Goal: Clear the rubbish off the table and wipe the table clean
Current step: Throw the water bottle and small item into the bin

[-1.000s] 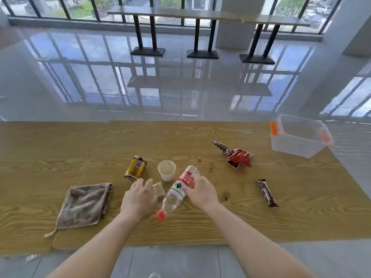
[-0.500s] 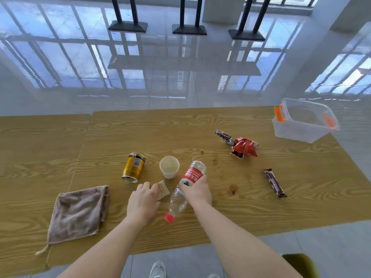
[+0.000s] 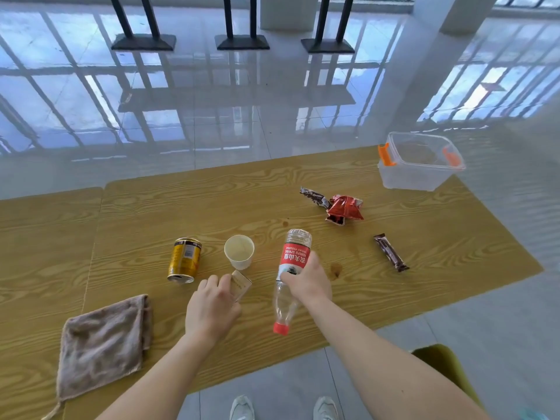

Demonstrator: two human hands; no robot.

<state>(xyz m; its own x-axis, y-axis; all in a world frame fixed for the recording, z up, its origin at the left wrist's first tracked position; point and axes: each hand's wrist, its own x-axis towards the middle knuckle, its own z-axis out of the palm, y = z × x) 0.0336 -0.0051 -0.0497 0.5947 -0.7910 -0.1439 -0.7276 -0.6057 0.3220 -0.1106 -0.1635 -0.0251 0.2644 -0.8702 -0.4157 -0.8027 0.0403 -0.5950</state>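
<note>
My right hand grips a clear plastic bottle with a red label and red cap, held tilted above the wooden table, cap toward me. My left hand closes on a small tan packet lying on the table. A gold can lies on its side to the left, a white paper cup stands upright beside it. A red crumpled wrapper and two brown bar wrappers lie to the right. A brown cloth rests at the near left.
A clear plastic bin with orange latches stands open at the table's far right corner. Brown stains mark the wood right of the bottle. A green seat is near my right arm. My shoes show below the table's edge.
My right hand has lifted the bottle off the table and tilted it more upright. My left hand has closed over the small tan packet. The view has tipped downward.
</note>
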